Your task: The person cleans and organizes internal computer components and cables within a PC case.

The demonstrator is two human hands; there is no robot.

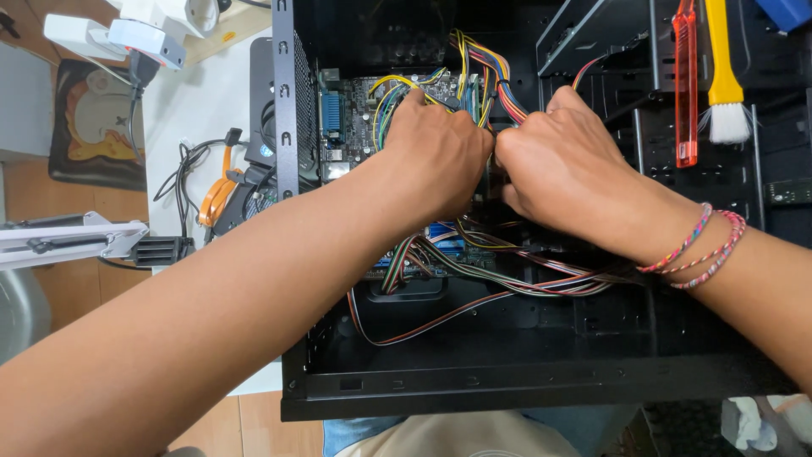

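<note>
Reaching into the open black metal computer case [474, 385] with both hands — left hand [436, 152] and right hand [562, 165] sit knuckle to knuckle over the middle of the green motherboard [359, 106]. Both are curled down into the bundle of multicoloured power cables [491, 76] that comes in from the far side, fingers bent and tucked under, so I can't tell exactly what either is pinching. More striped flat wires [474, 271] loop across the near part of the board. On the right wrist are braided thread bracelets [706, 245]. Far right on the case lie a red plastic tool [686, 85] and a yellow-handled white brush [724, 85]. Left of the case, black and orange cables [211, 190] are on the white table [190, 101].
</note>
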